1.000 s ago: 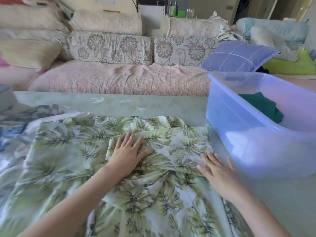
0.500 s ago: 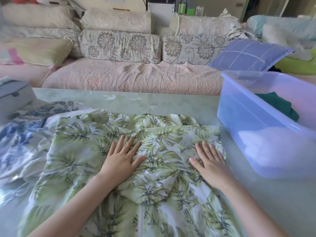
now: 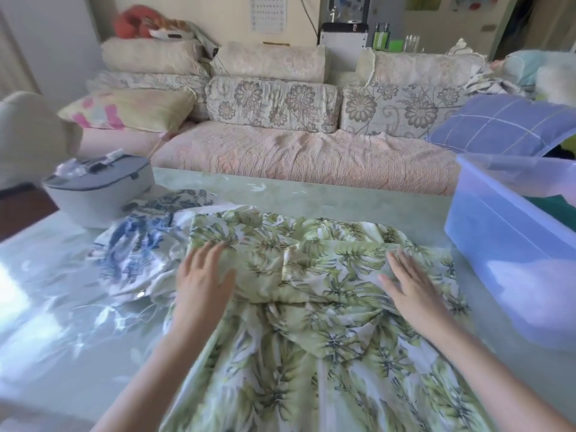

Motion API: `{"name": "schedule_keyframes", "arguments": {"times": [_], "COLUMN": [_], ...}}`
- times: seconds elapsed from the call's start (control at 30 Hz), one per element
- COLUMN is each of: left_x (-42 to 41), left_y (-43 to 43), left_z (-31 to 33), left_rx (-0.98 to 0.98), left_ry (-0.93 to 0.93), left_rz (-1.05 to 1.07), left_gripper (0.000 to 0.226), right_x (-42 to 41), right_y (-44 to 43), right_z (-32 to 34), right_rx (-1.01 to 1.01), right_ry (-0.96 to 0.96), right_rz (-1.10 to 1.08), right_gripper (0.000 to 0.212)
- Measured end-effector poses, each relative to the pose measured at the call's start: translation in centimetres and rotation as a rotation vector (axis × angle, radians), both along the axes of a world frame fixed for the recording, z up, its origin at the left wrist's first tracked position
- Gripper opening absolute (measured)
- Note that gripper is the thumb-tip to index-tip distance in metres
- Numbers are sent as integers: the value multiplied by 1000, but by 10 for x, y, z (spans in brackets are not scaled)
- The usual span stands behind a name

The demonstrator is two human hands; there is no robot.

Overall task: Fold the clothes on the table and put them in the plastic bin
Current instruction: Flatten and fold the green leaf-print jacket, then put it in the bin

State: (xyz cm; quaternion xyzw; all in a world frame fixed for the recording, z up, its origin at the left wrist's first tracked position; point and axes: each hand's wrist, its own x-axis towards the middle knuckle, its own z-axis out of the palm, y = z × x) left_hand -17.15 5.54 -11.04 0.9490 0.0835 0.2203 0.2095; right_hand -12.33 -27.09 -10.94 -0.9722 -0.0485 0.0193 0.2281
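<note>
Though the plastic bin [image 3: 498, 244] is cropped, dark green cloth [image 3: 558, 211] shows inside.

No text, label, brand, number or sign legible anywhere in view. On the far wall, a pale sheet [image 3: 268, 14] printed with rows of small dark marks in a grid, too blurred to read. At upper right, coloured papers [image 3: 424, 0] stuck to a pale surface, likewise illegible.
</note>
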Motion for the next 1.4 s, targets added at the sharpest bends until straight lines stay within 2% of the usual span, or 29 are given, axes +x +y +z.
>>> {"name": "schedule_keyframes", "arguments": {"times": [0.1, 0.2, 0.3, 0.37, 0.47, 0.57, 0.63, 0.7, 0.77, 0.9, 1.03, 1.17, 1.27, 1.4], "left_x": [-27, -40, -49, -52, -49, -49, -50, -50, -51, -52, -53, -55, -50, -34], "left_y": [38, 54, 57, 59, 64, 63, 59, 56, 53, 42, 29, 20, 8, -33], "left_z": [3, 3, 0, -3, -1, 4, 8, 10, 9, 11, 16, 18, 25, 38], "left_rx": [-265, -482, -511, -461, -435, -519, -528, -542, -590, -658, -618, -661, -747, -889], "left_ry": [-74, 124, 406, 516, 512, 417, 368, 355, 366, 424, 430, 430, 432, 398], "left_rz": [220, 286, 216, 163, 143, 164, 143, 93, 40, -140, -246, -315, -406, -588], "left_gripper": [53, 58, 69, 71, 63, 56, 42, 21, 26, 55, 64, 66, 65, 58], "right_x": [-1, -1, 3, 3, -1, -1, 4, 8, 9, 17, 32, 35, 39, 52], "right_y": [63, 125, 179, 209, 248, 285, 305, 320, 327, 319, 299, 278, 253, 186], "right_z": [23, 37, 43, 46, 51, 52, 51, 46, 41, 38, 44, 41, 49, 66], "right_rx": [135, 169, 149, 116, 81, -65, -122, -142, -177, -212, -31, 50, 319, 614], "right_ry": [19, 55, 94, 117, 135, 84, 69, 70, 76, 68, 66, 19, -34, -75], "right_rz": [110, 184, 208, 206, 214, 189, 145, 119, 88, 110, 121, 92, 19, -154], "right_gripper": [68, 63, 61, 61, 65, 76, 85, 84, 71, 13, 31, 26, 23, 47]}}
